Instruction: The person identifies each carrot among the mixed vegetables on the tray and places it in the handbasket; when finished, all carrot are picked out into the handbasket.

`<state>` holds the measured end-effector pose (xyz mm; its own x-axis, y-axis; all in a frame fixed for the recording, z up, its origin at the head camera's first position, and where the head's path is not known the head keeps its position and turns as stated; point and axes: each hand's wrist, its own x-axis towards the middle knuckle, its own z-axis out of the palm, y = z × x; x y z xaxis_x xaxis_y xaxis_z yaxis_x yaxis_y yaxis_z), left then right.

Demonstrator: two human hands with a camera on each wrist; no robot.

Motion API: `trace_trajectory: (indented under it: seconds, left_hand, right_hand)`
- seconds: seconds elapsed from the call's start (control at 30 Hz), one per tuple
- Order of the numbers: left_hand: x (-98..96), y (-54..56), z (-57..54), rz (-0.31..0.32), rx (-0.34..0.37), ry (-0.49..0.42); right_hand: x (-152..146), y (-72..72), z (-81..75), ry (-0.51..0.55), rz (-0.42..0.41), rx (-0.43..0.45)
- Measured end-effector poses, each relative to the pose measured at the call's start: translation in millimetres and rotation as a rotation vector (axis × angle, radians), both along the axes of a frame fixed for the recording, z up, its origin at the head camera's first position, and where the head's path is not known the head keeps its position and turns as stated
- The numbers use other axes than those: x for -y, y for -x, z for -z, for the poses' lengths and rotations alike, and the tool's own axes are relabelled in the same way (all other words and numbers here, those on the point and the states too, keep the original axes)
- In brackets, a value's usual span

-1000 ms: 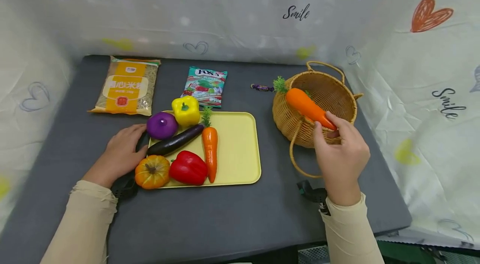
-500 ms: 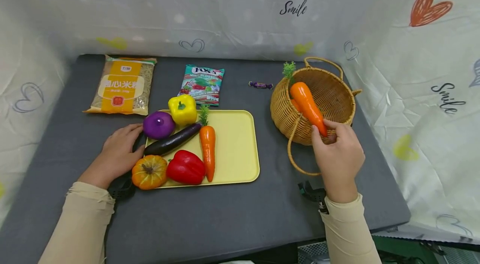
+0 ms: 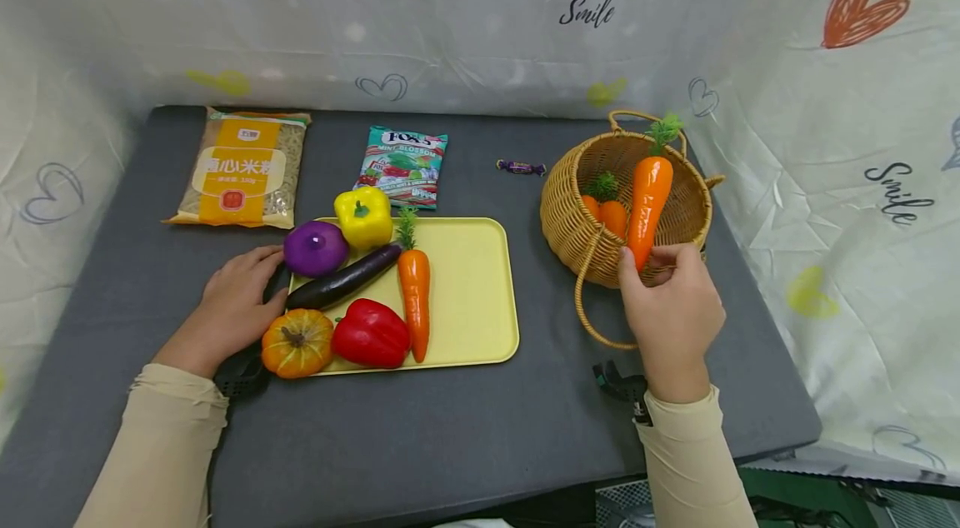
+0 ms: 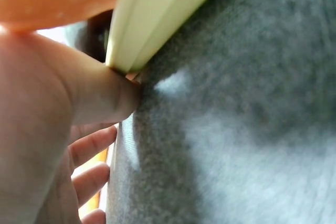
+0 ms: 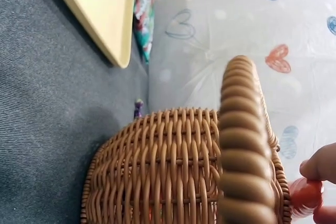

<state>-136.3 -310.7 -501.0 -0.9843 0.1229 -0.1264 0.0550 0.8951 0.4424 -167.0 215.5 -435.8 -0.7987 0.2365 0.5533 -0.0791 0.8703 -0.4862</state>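
Note:
My right hand pinches the tapered tip of an orange carrot between thumb and fingers. The carrot stands nearly upright over the mouth of a wicker basket, its green top leaning to the back. More orange carrots with a green tuft lie inside the basket. In the right wrist view the thumb and a finger hold the carrot's red-orange tip beyond the basket handle. My left hand rests at the left edge of the yellow tray, thumb touching its rim in the left wrist view.
On the tray's left half lie a purple onion, yellow pepper, eggplant, pumpkin, red pepper and another carrot. Behind are a grain bag, a candy bag and a wrapped candy.
The carrot in my right hand has swung from pointing back-left to nearly upright, its leafy end moving right across the basket. Carrots inside now show. My left hand stays at the tray.

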Motion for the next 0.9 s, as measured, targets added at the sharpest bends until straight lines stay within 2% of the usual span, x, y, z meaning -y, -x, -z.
trace_trajectory:
  seconds: [0.17, 0.43, 0.63, 0.9]
  left_hand:
    - [-0.7, -0.2, -1.3, 0.001, 0.001, 0.001]
    - [-1.2, 0.4, -1.6, -0.006, 0.020, 0.001]
    - [-1.1, -0.4, -3.2, -0.013, 0.027, -0.005]
    - [-0.6, -0.4, -3.3, -0.007, 0.025, -0.007]
  right_hand:
    - [1.2, -0.5, -0.1, 0.005, 0.008, -0.004]
    - [0.9, 1.5, 4.9, -0.071, -0.003, -0.011]
    - [3.8, 1.5, 4.6, -0.072, -0.016, -0.024]
    - [21.2, -6.7, 0.5, -0.077, -0.110, -0.046]
